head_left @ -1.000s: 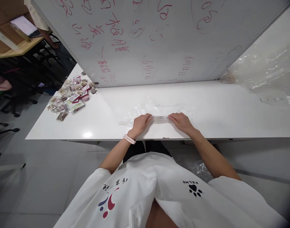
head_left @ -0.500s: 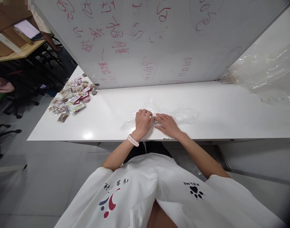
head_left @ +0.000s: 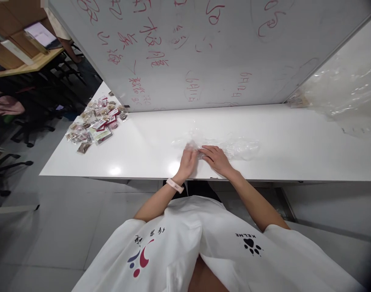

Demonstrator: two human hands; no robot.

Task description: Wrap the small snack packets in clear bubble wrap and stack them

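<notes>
Crumpled clear plastic film (head_left: 241, 148) lies on the white table in front of me, spread mostly to the right of my hands. My left hand (head_left: 188, 160), with a pale pink band at the wrist, is closed on the film's left part. Film covers its fingertips, so they show only blurred. Close beside it, my right hand (head_left: 216, 158) rests on the film with its fingers stretched out towards the left hand. The right thumb is hidden.
A pile of small clear packets (head_left: 97, 121) covers the table's left end. Behind the film stands a whiteboard (head_left: 173, 73) with red writing. More clear plastic sheeting (head_left: 340, 93) is at the right. A person's arm (head_left: 68, 50) shows at the upper left, near a wooden desk (head_left: 45, 61).
My left hand has turned and shifted right, its fingers now under the film. The film's left end has drawn in to the right. My right hand has barely moved.
</notes>
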